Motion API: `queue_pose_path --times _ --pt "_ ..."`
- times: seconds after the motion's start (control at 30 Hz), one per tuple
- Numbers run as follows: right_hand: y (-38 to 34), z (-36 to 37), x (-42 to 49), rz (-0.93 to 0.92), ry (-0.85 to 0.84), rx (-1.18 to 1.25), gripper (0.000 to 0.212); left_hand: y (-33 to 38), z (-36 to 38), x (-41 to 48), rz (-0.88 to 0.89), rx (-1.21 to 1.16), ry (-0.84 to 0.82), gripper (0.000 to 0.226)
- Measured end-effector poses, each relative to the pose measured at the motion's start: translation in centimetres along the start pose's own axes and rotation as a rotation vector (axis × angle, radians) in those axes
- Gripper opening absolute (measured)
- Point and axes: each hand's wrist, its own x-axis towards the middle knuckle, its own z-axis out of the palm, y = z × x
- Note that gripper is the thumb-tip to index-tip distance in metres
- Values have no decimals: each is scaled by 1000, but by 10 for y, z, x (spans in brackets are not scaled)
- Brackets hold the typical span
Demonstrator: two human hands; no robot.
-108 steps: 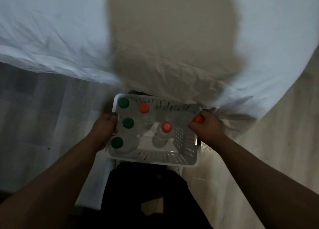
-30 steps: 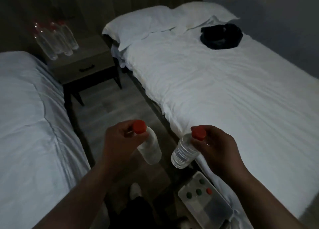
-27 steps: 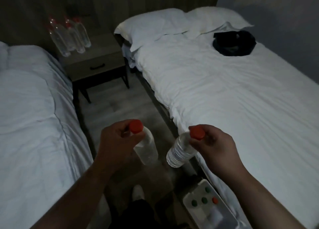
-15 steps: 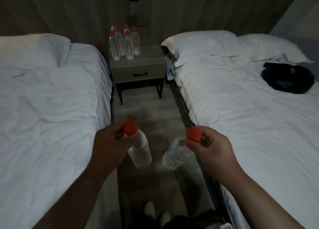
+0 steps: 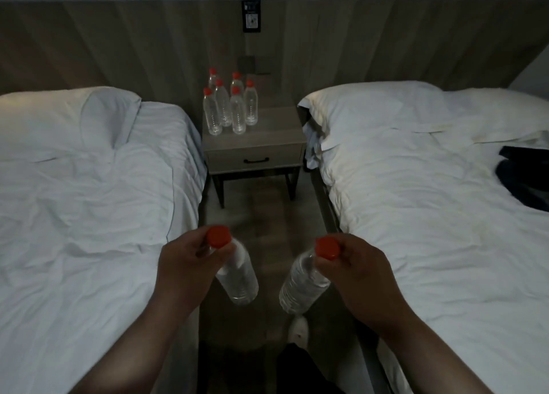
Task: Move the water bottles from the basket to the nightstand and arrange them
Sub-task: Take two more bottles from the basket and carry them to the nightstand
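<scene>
My left hand [image 5: 185,270] pinches the neck of a clear water bottle [image 5: 237,278] with a red cap, and the bottle hangs down over the floor. My right hand [image 5: 356,270] holds a second red-capped bottle [image 5: 301,285] the same way. Both hang in the aisle between two beds. Straight ahead stands the nightstand [image 5: 255,148] against the wall, with several red-capped bottles [image 5: 230,107] standing upright in a cluster on the left part of its top. The basket is out of view.
A white bed [image 5: 89,200] runs along the left and another white bed [image 5: 430,200] along the right, leaving a narrow floor aisle. A dark item [image 5: 525,180] lies on the right bed. A wooden wall panel stands behind the nightstand.
I have lifted two bottles out of the basket and turned left toward the nightstand, which is now centred ahead. The basket has dropped out of view. Both hands keep their bottles.
</scene>
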Motion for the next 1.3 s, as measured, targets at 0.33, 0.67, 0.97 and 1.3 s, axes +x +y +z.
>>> queue_pose_path --times 0.33,0.67,0.97,1.3 --pt "-12 -29 158 -55 -18 -33 26 36 35 121 -26 -158 97 23" --pt "-65 45 313 -42 -155 -29 22 15 -7 263 -22 -253 168 40" --pt "-108 82 419 68 -123 140 20 2 -29 412 -29 -131 39 24" --pt "-77 39 512 112 1 -93 28 34 43 521 -25 -133 -105 20"
